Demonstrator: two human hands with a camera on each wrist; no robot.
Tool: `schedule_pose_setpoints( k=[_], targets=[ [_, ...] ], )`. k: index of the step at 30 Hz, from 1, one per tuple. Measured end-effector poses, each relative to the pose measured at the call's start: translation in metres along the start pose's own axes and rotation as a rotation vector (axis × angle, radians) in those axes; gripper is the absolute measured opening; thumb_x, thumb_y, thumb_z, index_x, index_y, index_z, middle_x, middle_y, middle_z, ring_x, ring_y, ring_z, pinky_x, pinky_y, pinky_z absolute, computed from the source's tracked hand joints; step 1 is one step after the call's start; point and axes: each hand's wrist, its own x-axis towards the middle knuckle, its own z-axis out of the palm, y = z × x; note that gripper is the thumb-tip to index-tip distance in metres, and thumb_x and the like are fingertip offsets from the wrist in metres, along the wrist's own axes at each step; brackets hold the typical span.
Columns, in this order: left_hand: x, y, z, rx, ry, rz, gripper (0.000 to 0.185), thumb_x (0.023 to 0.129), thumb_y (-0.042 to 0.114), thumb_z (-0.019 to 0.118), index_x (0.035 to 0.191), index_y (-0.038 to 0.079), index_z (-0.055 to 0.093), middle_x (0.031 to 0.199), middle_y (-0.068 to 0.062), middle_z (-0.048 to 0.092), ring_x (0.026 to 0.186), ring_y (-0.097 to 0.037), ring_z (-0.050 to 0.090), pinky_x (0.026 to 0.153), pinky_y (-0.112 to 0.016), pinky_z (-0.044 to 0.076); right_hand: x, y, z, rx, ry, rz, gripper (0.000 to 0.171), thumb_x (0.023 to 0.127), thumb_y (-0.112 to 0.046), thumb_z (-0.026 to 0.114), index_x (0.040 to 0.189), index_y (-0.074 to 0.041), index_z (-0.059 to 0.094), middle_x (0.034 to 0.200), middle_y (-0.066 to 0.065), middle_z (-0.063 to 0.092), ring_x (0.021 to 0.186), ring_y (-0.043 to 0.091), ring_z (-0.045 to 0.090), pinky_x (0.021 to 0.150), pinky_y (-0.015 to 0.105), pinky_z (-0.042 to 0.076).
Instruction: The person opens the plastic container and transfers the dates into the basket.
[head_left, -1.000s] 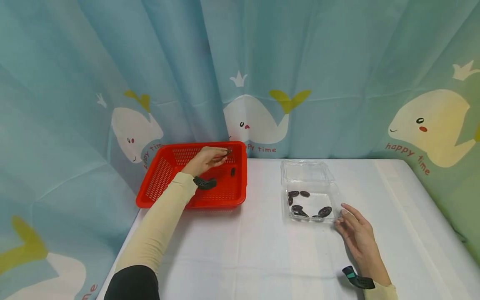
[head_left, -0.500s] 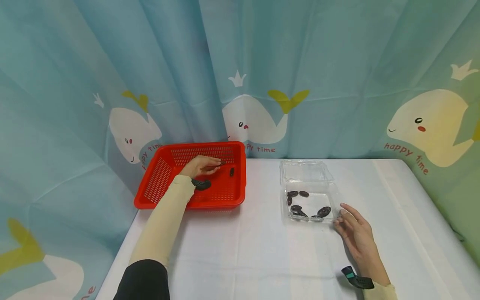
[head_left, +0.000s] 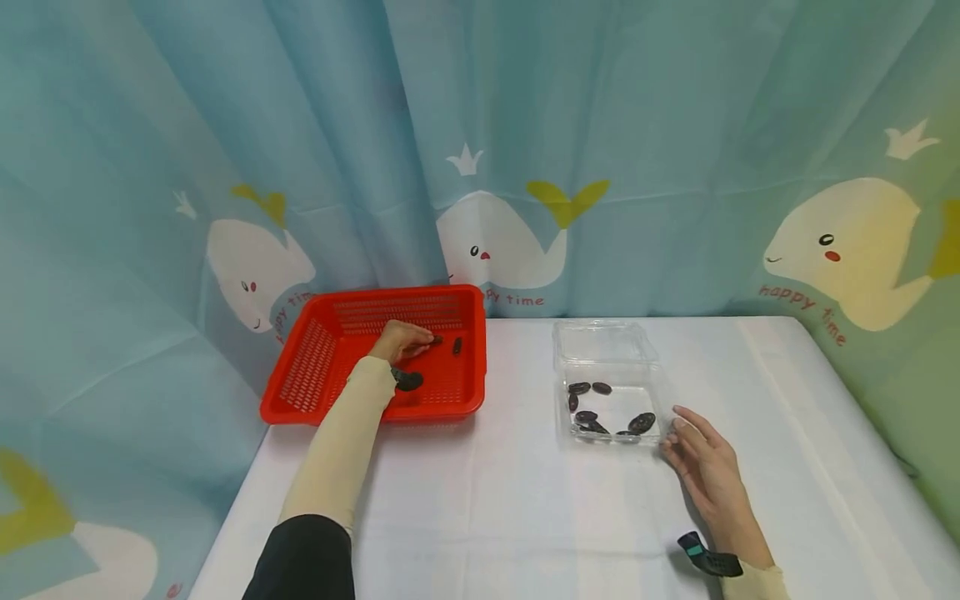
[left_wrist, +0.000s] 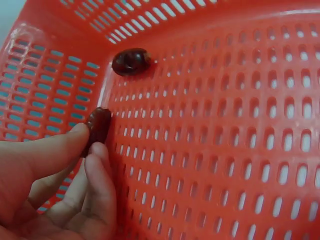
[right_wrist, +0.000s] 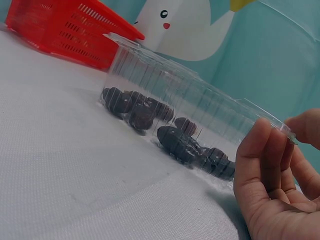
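In the left wrist view, my left hand (left_wrist: 65,185) pinches a dark brown date (left_wrist: 100,125) between thumb and fingertips. It is low inside the red plastic basket (head_left: 315,417), beside the slotted wall. Another date (left_wrist: 131,61) lies a short way off on the basket floor. To the right, a clear hinged plastic box (head_left: 611,396) stands with its lid (head_left: 603,342) tipped back. Several dates (right_wrist: 172,142) lie along its sides. My right hand (head_left: 708,471) holds the box's near right corner, the rim pinched between thumb and fingers in the right wrist view.
A white cloth (head_left: 517,500) covers the table. Behind it hangs a blue-green curtain (head_left: 360,125) printed with whales, which also runs along both sides. The basket stands at the back left, its raised slotted walls surrounding the left hand.
My left hand has come down and slightly nearer inside the basket, from near its back right corner to low over the floor, with the date. My right hand stays at the box corner.
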Motion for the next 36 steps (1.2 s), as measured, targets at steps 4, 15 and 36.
schedule_pose_setpoints(
  k=[4,15,36],
  targets=[
    [0.007,-0.004,0.005,0.084,0.059,0.079,0.027,0.095,0.001,0.073,0.121,-0.007,0.074,0.105,-0.012,0.079,0.081,-0.012,0.071,0.081,-0.028,0.064,0.0,-0.001,-0.001,-0.017,0.007,-0.009,0.024,0.107,-0.01,0.057,0.127,-0.023,0.064,0.103,-0.007,0.059,0.085,0.001,0.064,0.078,0.017,0.059],
    [0.012,-0.01,0.005,0.289,0.102,0.171,0.017,0.095,0.005,0.075,0.109,-0.003,0.08,0.13,-0.019,0.071,0.11,-0.028,0.07,0.098,-0.037,0.059,-0.002,0.001,0.0,-0.001,0.014,0.01,0.024,0.107,-0.011,0.058,0.127,-0.022,0.063,0.104,-0.007,0.058,0.086,0.001,0.062,0.078,0.017,0.059],
    [-0.021,0.001,-0.009,0.79,0.051,0.472,0.025,0.096,0.004,0.065,0.119,-0.002,0.072,0.113,-0.022,0.073,0.1,-0.034,0.068,0.087,-0.045,0.057,0.0,0.002,0.0,-0.006,0.0,-0.007,0.025,0.108,-0.01,0.056,0.127,-0.023,0.063,0.105,-0.006,0.057,0.086,0.001,0.062,0.079,0.017,0.059]
  ],
)
